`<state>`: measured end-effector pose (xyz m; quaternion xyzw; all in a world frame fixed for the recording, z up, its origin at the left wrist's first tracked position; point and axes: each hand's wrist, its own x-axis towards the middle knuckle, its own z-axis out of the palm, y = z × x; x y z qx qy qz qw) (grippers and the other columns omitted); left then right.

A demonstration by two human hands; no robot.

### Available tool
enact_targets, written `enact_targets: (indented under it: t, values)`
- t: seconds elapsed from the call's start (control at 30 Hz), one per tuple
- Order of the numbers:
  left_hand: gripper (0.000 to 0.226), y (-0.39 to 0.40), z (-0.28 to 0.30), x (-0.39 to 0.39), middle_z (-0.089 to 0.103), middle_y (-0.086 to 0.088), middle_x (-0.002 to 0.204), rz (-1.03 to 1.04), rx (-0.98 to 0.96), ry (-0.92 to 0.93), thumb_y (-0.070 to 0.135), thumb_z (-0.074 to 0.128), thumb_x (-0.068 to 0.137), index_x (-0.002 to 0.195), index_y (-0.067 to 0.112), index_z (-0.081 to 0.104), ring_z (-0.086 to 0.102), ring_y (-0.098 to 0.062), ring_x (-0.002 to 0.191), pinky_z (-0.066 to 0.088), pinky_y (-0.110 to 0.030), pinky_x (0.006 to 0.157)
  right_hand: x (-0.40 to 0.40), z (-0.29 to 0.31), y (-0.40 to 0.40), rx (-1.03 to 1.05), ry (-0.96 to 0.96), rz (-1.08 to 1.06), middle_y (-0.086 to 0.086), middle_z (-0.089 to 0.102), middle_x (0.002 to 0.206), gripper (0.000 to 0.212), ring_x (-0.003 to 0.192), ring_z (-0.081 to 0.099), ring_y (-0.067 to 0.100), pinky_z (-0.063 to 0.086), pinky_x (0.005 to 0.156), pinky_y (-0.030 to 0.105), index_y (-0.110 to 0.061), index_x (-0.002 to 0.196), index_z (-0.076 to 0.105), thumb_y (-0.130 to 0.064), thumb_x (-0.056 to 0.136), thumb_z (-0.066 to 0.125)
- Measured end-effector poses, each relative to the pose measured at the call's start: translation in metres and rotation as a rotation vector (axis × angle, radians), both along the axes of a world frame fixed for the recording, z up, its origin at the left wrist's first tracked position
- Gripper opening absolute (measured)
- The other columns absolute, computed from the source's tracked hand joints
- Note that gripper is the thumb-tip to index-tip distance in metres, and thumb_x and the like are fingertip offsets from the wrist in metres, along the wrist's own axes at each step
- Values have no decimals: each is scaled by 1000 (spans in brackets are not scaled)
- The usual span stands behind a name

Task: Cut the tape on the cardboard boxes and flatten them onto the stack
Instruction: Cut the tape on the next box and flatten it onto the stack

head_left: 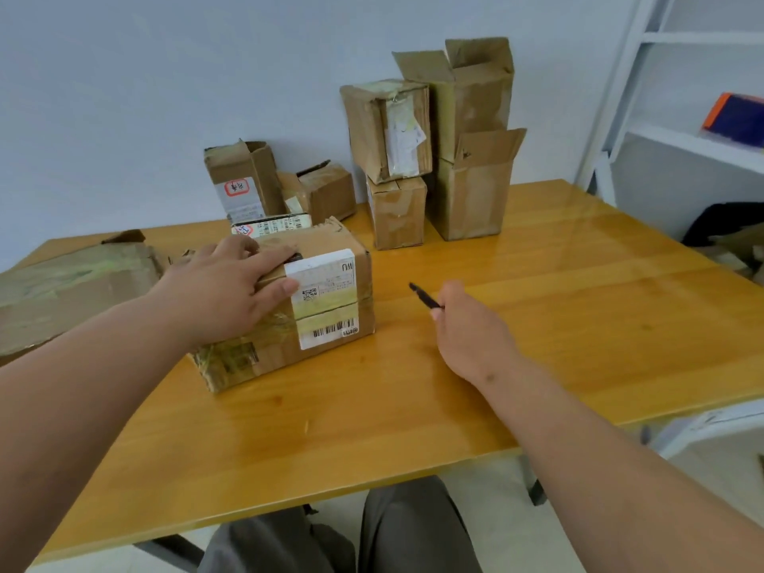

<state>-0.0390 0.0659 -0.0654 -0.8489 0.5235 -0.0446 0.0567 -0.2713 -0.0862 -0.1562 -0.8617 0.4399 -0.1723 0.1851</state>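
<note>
Taped box (pixel 289 308) on the table (pixel 537 308), steadied for cutting.
Left hand (pixel 223 287) lies flat-fingered on its top; right hand (pixel 467 324), just beside, grips a dark cutter (pixel 426 299). Next, I judge: blade to the tape seam.

I note the left hand (pixel 231 283) resting flat, fingers extended, atop the taped box (pixel 289 308) on the table (pixel 537 324), while the right hand (pixel 467 324) grips a dark cutter (pixel 426 299) just beside it.
</note>
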Motion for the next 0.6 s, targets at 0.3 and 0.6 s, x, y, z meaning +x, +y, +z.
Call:
enact_targets:
  t: [0.3,0.6]
  values:
    - [78,-3,1,1,21,10,157,-12,19,84,78,6,73,148,53,6,29,-25,141,34,-52,109,12,5,17,0,-272,264,-7,52,75,15,63,49,12,33,53,29,-20,116,45,-24,106,35]
    - [80,-3,5,-3,21,10,158,-6,18,93,77,6,72,148,53,8,28,-25,141,32,-51,110,16,-3,7,-38,-240,283,-6,49,71,18,61,46,13,29,51,29,-19,118,48,-23,105,35]
